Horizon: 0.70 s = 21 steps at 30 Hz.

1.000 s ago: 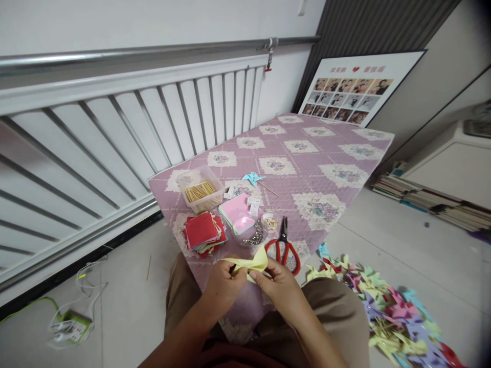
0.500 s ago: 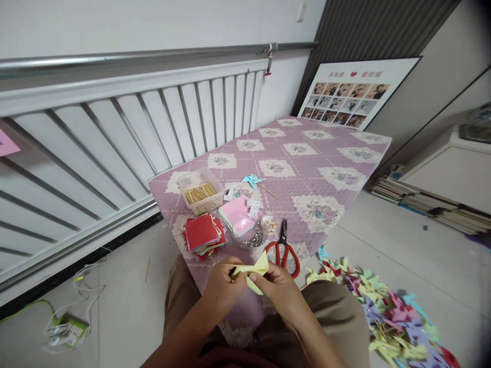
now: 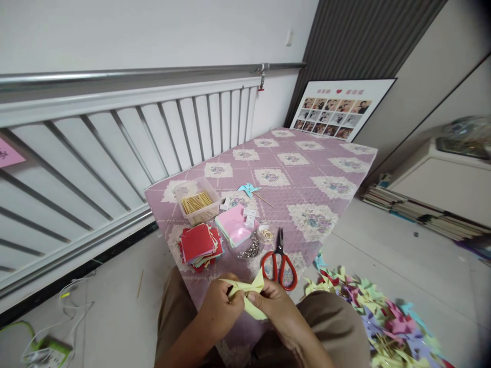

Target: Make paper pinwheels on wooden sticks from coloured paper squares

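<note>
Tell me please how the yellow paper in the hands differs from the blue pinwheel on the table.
The yellow paper is gripped by the left hand and right hand; the blue pinwheel lies on the table. The blue pinwheel has a stick; the yellow paper shows none. Both have pointed corners.

No legible wording. Two o'clock: photo board (image 3: 336, 108), red heart (image 3: 338, 92), pinkish characters (image 3: 354, 92) either side, too blurred to read. Nine o'clock: pink sheet (image 3: 11, 154), dark marking (image 3: 3, 154), likewise unreadable.
</note>
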Each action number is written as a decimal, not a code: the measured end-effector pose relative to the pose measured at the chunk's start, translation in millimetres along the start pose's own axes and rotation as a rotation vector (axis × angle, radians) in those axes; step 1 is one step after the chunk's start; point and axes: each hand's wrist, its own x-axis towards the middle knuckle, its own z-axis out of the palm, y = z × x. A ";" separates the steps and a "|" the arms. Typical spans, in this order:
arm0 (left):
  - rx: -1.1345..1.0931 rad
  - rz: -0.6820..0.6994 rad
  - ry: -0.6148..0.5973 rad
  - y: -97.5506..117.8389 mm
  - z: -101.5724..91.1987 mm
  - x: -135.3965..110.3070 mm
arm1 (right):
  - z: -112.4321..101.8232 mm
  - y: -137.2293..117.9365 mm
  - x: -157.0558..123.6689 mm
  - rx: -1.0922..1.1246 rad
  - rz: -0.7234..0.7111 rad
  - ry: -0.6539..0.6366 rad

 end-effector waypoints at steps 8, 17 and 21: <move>0.050 -0.023 0.007 3.6 1.9 -1.3 | 1.4 -0.2 0.5 0.037 -0.012 -0.034; 0.116 -0.044 0.035 3.5 4.8 -0.6 | 4.8 -4.0 -1.0 0.032 -0.016 -0.044; 0.091 -0.036 0.020 5.1 4.9 0.9 | 4.0 -2.3 0.3 0.052 -0.023 -0.033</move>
